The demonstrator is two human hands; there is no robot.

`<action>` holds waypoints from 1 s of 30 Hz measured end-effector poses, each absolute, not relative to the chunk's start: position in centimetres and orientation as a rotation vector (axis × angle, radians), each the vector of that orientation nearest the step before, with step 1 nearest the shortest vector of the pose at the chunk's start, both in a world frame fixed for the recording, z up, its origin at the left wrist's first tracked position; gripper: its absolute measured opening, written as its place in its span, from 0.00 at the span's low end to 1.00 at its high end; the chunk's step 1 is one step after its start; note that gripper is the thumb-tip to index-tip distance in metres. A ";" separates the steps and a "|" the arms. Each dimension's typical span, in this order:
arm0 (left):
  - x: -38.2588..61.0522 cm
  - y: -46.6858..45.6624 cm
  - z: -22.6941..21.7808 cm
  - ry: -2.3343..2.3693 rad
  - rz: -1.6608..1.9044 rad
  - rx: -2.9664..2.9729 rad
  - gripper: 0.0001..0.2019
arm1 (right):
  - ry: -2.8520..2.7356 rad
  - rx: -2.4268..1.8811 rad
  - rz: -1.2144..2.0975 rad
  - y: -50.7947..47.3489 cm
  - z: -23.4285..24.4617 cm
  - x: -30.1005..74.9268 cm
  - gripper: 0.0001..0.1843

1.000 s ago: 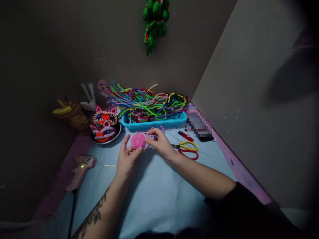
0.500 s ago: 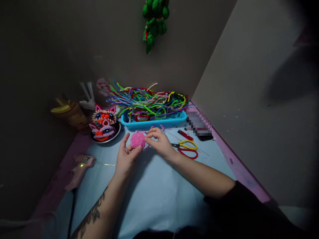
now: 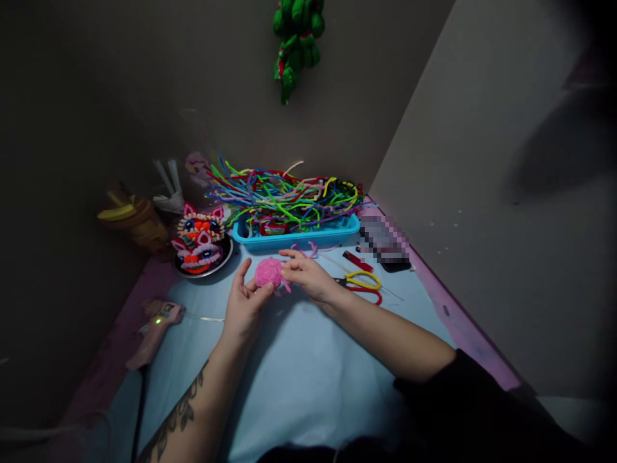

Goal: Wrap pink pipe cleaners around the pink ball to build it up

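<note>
A pink coiled pipe-cleaner rosette (image 3: 268,272) is held just above the light blue table cover (image 3: 299,373), in the middle of the view. My left hand (image 3: 245,303) grips it from below and the left with thumb and fingertips. My right hand (image 3: 306,275) pinches its right side, where a loose pink strand hangs down. Both forearms reach in from the bottom.
A blue tray (image 3: 299,238) heaped with coloured pipe cleaners stands behind the hands. Scissors with yellow and red handles (image 3: 362,287) lie to the right. A pipe-cleaner lion head on a plate (image 3: 200,245) and a pink glue gun (image 3: 154,326) are on the left. A green ornament (image 3: 295,38) hangs on the wall.
My right hand has dropped slightly and closed in on the rosette's right side; the rosette has turned a little between my fingers. My left hand has barely moved.
</note>
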State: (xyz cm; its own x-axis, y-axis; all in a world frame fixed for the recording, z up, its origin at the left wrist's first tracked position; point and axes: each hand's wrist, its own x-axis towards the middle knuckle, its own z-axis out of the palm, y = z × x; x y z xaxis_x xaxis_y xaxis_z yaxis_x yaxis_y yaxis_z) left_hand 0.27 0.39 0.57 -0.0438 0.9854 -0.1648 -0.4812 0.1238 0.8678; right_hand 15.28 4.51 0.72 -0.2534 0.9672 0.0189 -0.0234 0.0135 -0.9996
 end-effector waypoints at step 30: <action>-0.1 0.5 0.1 0.926 1.371 0.637 0.44 | -1.589 -1.115 0.920 4.7 1.1 15.8 0.07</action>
